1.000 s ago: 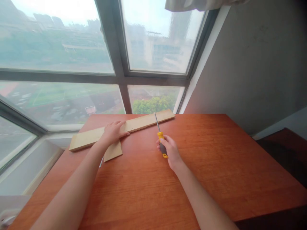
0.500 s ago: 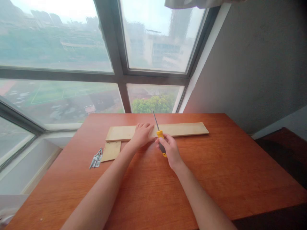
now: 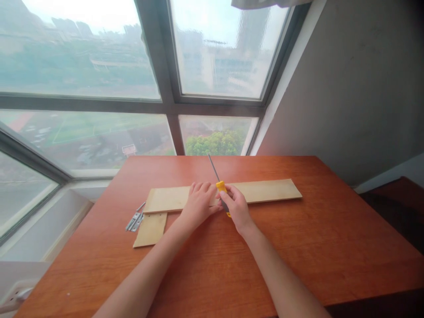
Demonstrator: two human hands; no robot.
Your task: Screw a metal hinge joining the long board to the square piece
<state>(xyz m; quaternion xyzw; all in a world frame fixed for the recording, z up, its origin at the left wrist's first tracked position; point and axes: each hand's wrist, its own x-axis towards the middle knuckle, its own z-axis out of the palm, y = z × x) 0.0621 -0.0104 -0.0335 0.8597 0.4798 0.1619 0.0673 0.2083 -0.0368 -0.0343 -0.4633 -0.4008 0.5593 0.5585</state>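
Bare left forearm (image 3: pixel 141 276) and right forearm (image 3: pixel 273 263) stretch from near to far, converging mid-scene, left hand (image 3: pixel 198 203) palm down, fingers (image 3: pixel 198 187) pointing far, right hand (image 3: pixel 237 211) just beside it, curled in a grip, thumb (image 3: pixel 228 198) uppermost.

No readable text, label, brand, number or sign anywhere.

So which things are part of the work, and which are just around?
Part of the work:
- yellow-and-black screwdriver, in the right hand
- long wooden board, under the left hand
- probably the short wooden board and metal hardware lying beside it

Just around:
- window
- wall socket
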